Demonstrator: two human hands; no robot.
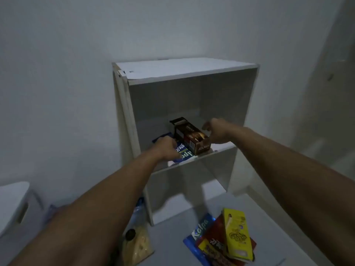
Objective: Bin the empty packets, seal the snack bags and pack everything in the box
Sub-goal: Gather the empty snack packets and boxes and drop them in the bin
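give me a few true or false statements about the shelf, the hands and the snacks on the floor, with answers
1. The left hand rests on a blue packet on the shelf. True.
2. The brown box sits on the floor. False: it is on the shelf, right of the blue packet.
3. The right hand grips the yellow packet. False: that packet lies in the floor pile; the hand is beside the brown box.
4. The shelf's lower compartment holds snacks. False: nothing shows in it.
5. A clear bag of pale snacks lies on the floor. True.
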